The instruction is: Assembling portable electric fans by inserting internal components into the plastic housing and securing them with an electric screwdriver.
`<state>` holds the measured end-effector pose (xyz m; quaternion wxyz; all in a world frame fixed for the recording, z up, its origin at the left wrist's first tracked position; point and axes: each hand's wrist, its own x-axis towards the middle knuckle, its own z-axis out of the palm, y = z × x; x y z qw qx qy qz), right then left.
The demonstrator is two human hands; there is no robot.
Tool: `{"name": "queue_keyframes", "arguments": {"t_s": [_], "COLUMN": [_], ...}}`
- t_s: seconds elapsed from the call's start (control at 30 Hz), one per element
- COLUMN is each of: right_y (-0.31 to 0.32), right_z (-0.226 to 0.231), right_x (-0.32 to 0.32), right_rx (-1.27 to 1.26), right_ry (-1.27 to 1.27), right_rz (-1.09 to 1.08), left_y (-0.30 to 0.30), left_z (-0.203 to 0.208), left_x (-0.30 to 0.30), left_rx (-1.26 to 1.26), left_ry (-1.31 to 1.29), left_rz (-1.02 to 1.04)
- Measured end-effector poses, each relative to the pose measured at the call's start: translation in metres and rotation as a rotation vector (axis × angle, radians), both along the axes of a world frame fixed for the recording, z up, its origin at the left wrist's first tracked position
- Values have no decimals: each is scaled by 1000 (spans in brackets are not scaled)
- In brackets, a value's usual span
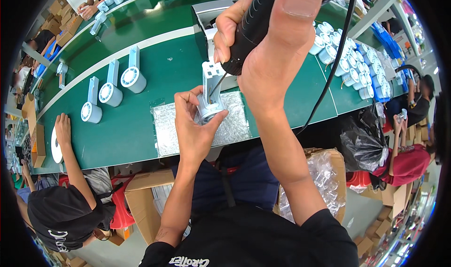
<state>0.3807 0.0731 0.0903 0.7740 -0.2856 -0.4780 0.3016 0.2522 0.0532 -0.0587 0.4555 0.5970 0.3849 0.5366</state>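
Note:
My left hand (193,136) is closed round the cylindrical base of a light-blue plastic housing (210,109), above a silvery mat. A narrow arm of the housing stands up on its far side. My right hand (268,74) is wrapped round a black electric screwdriver (254,25), thumb uppermost and close to the camera. The thin bit slants down from the screwdriver into the housing; the screw spot at its tip is too small to make out.
Several similar blue housings (111,94) stand at the left on the green bench (155,74). White-and-blue cylindrical parts (350,65) crowd the right. The silvery mat (167,138) lies near the front edge. A black cable (336,62) hangs at the right. A co-worker's hand (63,126) rests at the left.

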Motion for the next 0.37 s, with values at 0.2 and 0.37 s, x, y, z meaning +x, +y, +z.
{"name": "queue_keyframes", "arguments": {"t_s": [0.2,0.37], "right_y": [4,11], "right_z": [-3,-14], "right_x": [0,-1], "right_rx": [-35,-56], "right_ry": [31,179], "right_rz": [66,361], "left_y": [-2,-3], "left_z": [0,-3], "left_x": [1,0], "left_rx": [-4,1], "left_ry": [-5,32], "left_rz": [16,45]}}
